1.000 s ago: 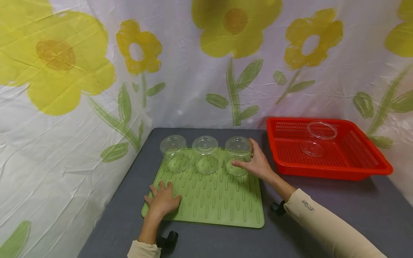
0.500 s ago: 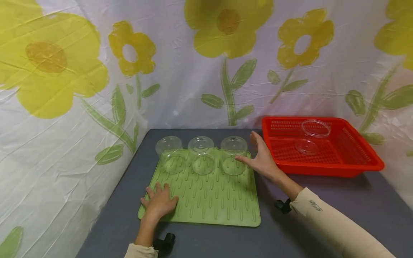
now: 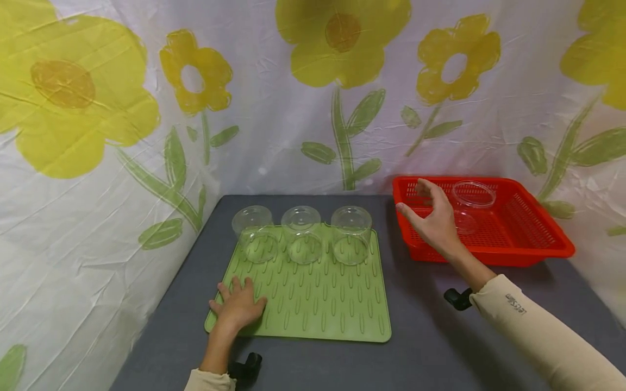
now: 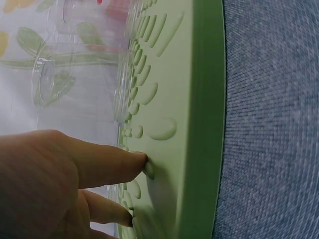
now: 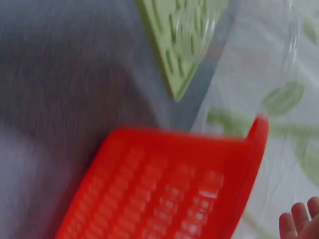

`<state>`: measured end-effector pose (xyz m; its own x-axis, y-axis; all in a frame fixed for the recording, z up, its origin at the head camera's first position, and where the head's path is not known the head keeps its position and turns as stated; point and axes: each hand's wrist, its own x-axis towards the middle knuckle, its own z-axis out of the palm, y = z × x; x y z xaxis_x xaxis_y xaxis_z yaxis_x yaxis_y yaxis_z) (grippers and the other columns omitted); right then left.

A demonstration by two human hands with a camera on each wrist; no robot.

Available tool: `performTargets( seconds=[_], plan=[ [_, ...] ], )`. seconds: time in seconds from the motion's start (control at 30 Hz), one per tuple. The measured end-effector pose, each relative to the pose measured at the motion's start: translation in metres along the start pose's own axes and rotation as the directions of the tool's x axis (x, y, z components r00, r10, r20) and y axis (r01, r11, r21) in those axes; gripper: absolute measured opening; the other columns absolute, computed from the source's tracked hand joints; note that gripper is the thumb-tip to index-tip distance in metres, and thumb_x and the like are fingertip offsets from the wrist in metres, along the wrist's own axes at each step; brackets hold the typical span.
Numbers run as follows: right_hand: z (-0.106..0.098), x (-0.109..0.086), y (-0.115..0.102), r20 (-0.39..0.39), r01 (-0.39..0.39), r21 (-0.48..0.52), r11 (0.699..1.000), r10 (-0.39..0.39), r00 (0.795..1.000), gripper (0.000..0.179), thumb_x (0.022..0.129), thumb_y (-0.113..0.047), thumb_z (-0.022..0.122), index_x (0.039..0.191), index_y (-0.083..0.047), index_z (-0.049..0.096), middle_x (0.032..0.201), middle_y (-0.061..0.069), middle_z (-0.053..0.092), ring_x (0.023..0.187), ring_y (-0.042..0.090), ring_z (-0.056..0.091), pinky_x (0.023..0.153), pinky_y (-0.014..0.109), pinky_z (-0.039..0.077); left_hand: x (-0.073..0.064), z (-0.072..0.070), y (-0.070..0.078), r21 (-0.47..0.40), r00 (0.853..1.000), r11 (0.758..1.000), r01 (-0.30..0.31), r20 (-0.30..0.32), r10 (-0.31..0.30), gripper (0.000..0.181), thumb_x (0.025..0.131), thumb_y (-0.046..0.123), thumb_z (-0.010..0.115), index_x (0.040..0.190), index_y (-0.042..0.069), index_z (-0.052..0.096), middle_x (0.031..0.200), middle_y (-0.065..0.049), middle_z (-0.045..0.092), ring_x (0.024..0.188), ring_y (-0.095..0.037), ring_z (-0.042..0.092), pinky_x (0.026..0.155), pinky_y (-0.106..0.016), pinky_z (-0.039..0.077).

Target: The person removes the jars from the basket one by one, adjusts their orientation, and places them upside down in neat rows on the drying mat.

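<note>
My left hand point(image 3: 237, 307) rests with spread fingers on the front left part of a green ridged silicone mat point(image 3: 323, 304); in the left wrist view its fingertips touch the mat. Along the mat's far side stand a left clear plastic jar point(image 3: 254, 239), a middle clear jar point(image 3: 301, 239) and a right clear jar point(image 3: 351, 239), in a row. Over the left end of a red plastic basket point(image 3: 494, 256) is my right hand point(image 3: 435, 221), thumb and fingers apart, holding nothing. Another clear jar point(image 3: 473, 195) stands inside the basket, partly behind the right hand.
A dark grey cloth point(image 3: 415, 336) covers the table under the mat and basket. Behind and to the left hangs a white curtain point(image 3: 274, 136) with yellow flowers. The basket stands at the back right, a short gap from the mat.
My right hand has let go of the right jar and moved right, from the mat to above the basket. The left hand has stayed on the mat.
</note>
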<state>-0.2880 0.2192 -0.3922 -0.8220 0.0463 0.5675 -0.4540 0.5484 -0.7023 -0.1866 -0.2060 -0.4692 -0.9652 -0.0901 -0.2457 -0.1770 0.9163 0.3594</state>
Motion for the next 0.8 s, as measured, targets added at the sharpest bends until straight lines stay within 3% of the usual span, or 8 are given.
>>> performTargets(
  seconds=[0.2,0.43,0.8],
  plan=[
    [-0.025,0.014,0.010,-0.096,-0.101,-0.118,0.988,0.090,0.991,0.064,0.090,-0.026,0.078,0.141,0.001,0.051,0.133,0.023,0.055,0.125,0.039,0.047,0.103,0.055,0.038,0.000,0.000,0.000,-0.007,1.000,1.000,0.006,0.004,-0.006,0.075,0.100,0.033,0.059,0.154,-0.010,0.030,0.160,-0.043,0.011,0.145,-0.070,-0.002,0.106,-0.088,0.007],
    [-0.049,0.028,0.026,-0.189,-0.251,-0.220,0.943,0.211,0.959,0.066,0.092,-0.035,0.072,0.142,0.002,0.050,0.133,0.027,0.054,0.126,0.042,0.043,0.106,0.056,0.031,0.000,0.001,-0.001,-0.014,1.000,1.000,0.003,-0.003,-0.003,0.076,0.100,0.034,0.058,0.155,-0.010,0.029,0.161,-0.042,0.010,0.145,-0.069,-0.004,0.106,-0.088,0.006],
    [-0.081,0.040,0.052,-0.149,-0.438,-0.257,0.862,0.413,0.899,0.083,0.094,-0.050,0.064,0.149,0.007,0.038,0.146,0.033,0.042,0.138,0.049,0.032,0.115,0.065,0.022,0.000,0.001,-0.002,0.001,1.000,1.000,0.000,-0.006,0.000,0.076,0.100,0.035,0.058,0.155,-0.010,0.029,0.161,-0.042,0.010,0.145,-0.070,-0.003,0.105,-0.089,0.007]
  ],
)
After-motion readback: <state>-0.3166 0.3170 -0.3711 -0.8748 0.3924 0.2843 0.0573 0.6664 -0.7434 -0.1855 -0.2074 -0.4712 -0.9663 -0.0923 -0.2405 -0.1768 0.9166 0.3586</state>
